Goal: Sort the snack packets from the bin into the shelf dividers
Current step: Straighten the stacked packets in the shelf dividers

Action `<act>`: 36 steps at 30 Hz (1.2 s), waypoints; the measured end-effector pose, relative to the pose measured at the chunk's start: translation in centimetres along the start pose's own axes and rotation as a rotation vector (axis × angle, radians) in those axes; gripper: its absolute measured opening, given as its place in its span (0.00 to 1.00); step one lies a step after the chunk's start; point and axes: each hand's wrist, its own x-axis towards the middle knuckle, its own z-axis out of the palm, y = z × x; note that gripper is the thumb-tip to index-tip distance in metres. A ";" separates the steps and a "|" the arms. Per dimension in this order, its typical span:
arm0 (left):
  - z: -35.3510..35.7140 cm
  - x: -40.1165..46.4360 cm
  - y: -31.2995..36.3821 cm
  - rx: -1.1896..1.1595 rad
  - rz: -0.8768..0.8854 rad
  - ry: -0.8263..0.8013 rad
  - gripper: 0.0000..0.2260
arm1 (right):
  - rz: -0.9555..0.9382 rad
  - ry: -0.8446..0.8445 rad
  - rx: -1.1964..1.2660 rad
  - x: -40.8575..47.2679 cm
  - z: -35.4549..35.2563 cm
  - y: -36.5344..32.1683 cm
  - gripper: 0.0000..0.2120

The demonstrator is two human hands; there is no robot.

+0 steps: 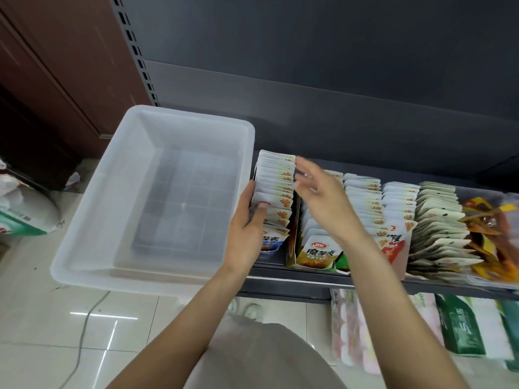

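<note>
Both hands point(247, 228) steady shelved snack packets point(276, 192) beside the packetless bin point(157, 192).

Dark grey shelf point(295, 272) carries translucent bin point(157, 197) at left end, overhanging front edge. Right of bin, touching rows of upright snack packets point(365, 203) in dividers: white-topped rows, then cream row point(438, 220), then orange-yellow packets point(488, 234) at far right. Lower shelf level: green and pink packages point(460, 327). Pale tiled floor point(42, 318) beneath.
</note>
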 end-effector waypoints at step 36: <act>0.4 0.0 -0.4 0.020 -0.072 -0.082 0.24 | 0.132 0.274 0.585 -3.3 8.5 2.7 0.25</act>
